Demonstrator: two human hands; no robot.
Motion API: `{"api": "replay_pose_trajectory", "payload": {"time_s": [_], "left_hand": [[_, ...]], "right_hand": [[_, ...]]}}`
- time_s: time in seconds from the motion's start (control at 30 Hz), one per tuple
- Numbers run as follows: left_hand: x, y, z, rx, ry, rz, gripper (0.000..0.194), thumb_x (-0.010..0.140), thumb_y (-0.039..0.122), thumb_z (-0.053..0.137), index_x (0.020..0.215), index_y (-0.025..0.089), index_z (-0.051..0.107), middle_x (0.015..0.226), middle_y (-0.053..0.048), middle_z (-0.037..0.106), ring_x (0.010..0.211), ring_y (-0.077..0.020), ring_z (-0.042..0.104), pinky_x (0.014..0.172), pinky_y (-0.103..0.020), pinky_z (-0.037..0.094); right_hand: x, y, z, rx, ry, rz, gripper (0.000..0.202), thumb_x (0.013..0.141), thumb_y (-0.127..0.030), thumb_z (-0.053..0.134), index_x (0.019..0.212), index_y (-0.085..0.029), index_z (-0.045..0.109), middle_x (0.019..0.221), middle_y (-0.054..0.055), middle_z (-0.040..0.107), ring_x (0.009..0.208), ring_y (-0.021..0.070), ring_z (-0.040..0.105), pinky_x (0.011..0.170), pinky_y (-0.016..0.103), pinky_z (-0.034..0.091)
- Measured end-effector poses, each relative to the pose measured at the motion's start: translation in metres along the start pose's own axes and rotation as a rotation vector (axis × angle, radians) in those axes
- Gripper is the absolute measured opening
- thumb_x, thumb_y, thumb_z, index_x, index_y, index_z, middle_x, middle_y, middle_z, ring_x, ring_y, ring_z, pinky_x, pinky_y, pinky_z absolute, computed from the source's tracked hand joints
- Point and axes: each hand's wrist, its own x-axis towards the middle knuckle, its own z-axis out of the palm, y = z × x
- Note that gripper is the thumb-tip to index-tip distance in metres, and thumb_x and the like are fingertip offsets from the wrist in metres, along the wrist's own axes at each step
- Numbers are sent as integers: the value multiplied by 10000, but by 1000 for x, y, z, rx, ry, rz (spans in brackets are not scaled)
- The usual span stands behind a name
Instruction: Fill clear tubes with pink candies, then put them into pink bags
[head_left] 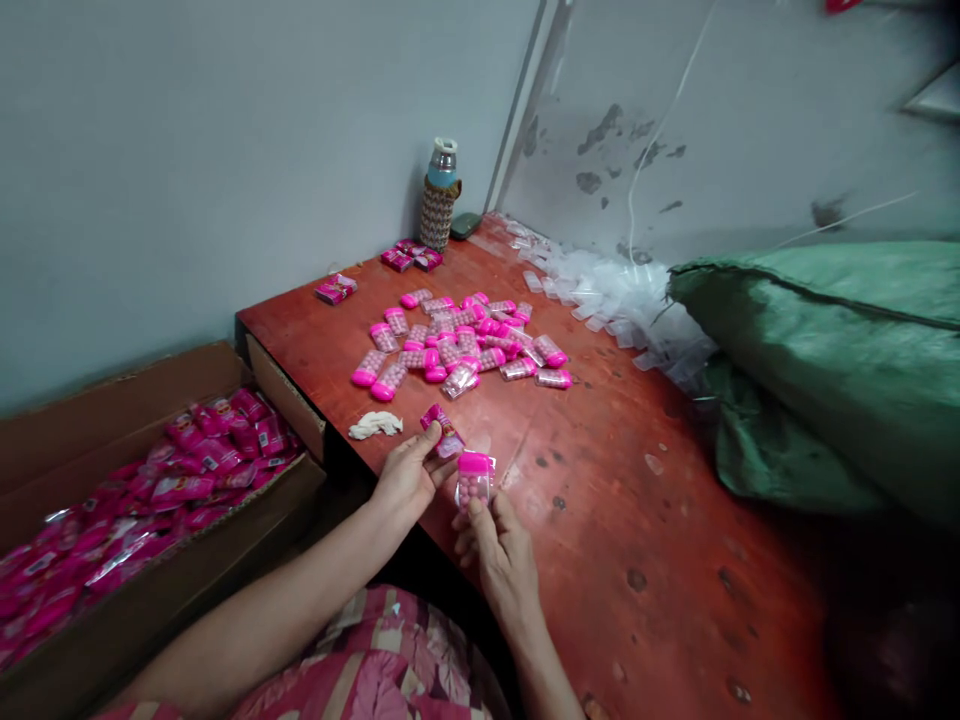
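My left hand (409, 478) pinches a pink printed wrapper (444, 432) above the near edge of the red table. Just to its right, my right hand (499, 545) holds a clear container with a pink cap (474, 478), its small pale pink balls showing through the side. Something clear and white shows behind that container, too small to make out. Beyond both hands, a loose pile of similar pink-capped containers (465, 340) lies on the table.
An open cardboard box (292, 395) of pink packets (217, 455) stands at the left. On the red table (600, 480) are a white cloth (376, 425), pink wrapper stacks (336, 289), a bottle (437, 205) and clear plastic sleeves (622, 295). A green sack (825, 370) bulges at the right.
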Motion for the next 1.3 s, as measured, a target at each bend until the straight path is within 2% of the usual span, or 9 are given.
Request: {"api": "replay_pose_trajectory", "payload": {"time_s": [0.43, 0.57, 0.63, 0.7, 0.8, 0.87, 0.97, 1.1, 1.3], "left_hand": [[-5, -14, 5, 69, -75, 22, 73, 752, 176, 582, 775, 108, 574, 718, -70, 656, 642, -150, 632, 622, -269, 526], [-6, -15, 2, 259, -84, 49, 73, 708, 173, 613, 725, 119, 567, 674, -44, 642, 629, -151, 625, 638, -301, 518], [-9, -15, 3, 447, -148, 95, 106, 678, 198, 636, 681, 115, 569, 637, -31, 627, 604, -145, 612, 618, -293, 511], [-13, -15, 5, 631, -247, 119, 134, 661, 225, 646, 664, 106, 584, 600, -17, 609, 562, -129, 590, 579, -260, 496], [-18, -17, 9, 740, -397, 62, 144, 658, 236, 639, 683, 99, 604, 609, -14, 608, 536, -114, 572, 568, -245, 487], [-20, -18, 11, 724, -440, -3, 151, 664, 240, 628, 708, 98, 605, 655, -29, 625, 546, -129, 584, 589, -281, 502], [-22, -21, 11, 692, -423, -99, 153, 655, 227, 632, 731, 97, 602, 706, -56, 641, 563, -155, 611, 623, -332, 519], [-21, -24, 6, 718, -384, -174, 154, 634, 195, 645, 748, 95, 618, 728, -90, 657, 585, -168, 634, 625, -304, 525], [-16, -20, -3, 733, -317, -71, 88, 619, 127, 617, 702, 100, 635, 690, -80, 664, 628, -170, 643, 631, -266, 519]], "right_hand": [[-2, 6, -4, 321, -4, 75, 247, 825, -431, 439, 832, -188, 483, 619, -25, 559, 407, 78, 482, 368, 178, 385], [2, 2, -17, 330, 105, -22, 199, 809, -375, 489, 819, -183, 541, 693, -2, 592, 542, 106, 534, 477, 206, 424], [8, -2, -27, 340, 160, -83, 168, 797, -332, 516, 817, -181, 586, 761, 10, 610, 676, 126, 555, 614, 231, 442], [16, -3, -37, 412, 123, -87, 147, 783, -300, 538, 803, -180, 620, 790, 13, 618, 738, 137, 551, 697, 250, 428], [29, -1, -48, 515, 27, -42, 128, 745, -277, 587, 763, -167, 652, 757, 15, 625, 693, 132, 547, 681, 251, 423], [35, 3, -49, 546, 45, -32, 125, 717, -269, 619, 765, -165, 667, 743, 14, 633, 678, 127, 548, 680, 246, 422], [38, 7, -45, 584, 105, -46, 136, 710, -280, 625, 781, -174, 673, 739, 6, 640, 664, 120, 550, 673, 241, 422], [36, 7, -38, 599, 122, -28, 145, 722, -295, 605, 781, -177, 665, 726, 4, 642, 661, 128, 561, 646, 245, 433], [34, 4, -39, 664, 227, -47, 130, 712, -298, 612, 699, -172, 639, 716, -3, 639, 647, 125, 572, 671, 267, 459]]}}
